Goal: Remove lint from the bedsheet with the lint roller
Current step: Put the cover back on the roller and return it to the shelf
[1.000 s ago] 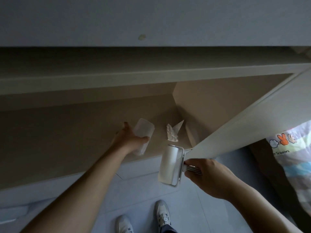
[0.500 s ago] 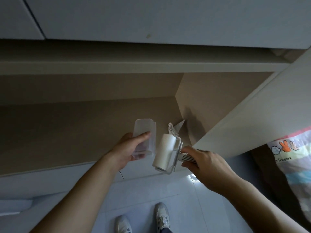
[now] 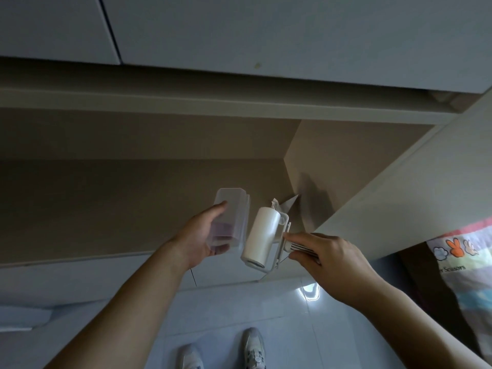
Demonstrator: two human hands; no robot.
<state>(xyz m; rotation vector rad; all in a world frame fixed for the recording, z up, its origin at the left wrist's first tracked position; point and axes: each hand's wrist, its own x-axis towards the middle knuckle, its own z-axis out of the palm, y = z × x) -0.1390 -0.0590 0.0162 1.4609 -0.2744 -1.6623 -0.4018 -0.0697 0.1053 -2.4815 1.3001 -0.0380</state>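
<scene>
Cabinet shelving (image 3: 106, 209) in dull beige filled the left of the view, its compartment standing open. Reaching up toward it, the left hand (image 3: 199, 235) gripped a clear plastic cover (image 3: 234, 209), thumb across the near face and fingers curled round the far side, dimly visible through the plastic. The cover stood roughly upright in front of the shelf. Below, a pair of pale shoes (image 3: 254, 347) stood on grey floor tiles (image 3: 292, 328).

Just right of the cover came the lint roller (image 3: 262, 239), held in the air before the shelf edge. Its white roll was tilted, top leaning right, and very close to the cover; whether the two touched could not be told. Behind its upper end, crumpled white paper (image 3: 275, 205) lay near the shelf's back right corner. The right hand (image 3: 335, 259) was clamped on the roller's ribbed handle, fingers wrapped round it and the forefinger stretched along toward the frame.

Further right, the open cabinet door (image 3: 399, 195) slanted across the view, and patterned fabric (image 3: 463, 262) with cartoon rabbits showed at the right edge, well apart from the roller.
</scene>
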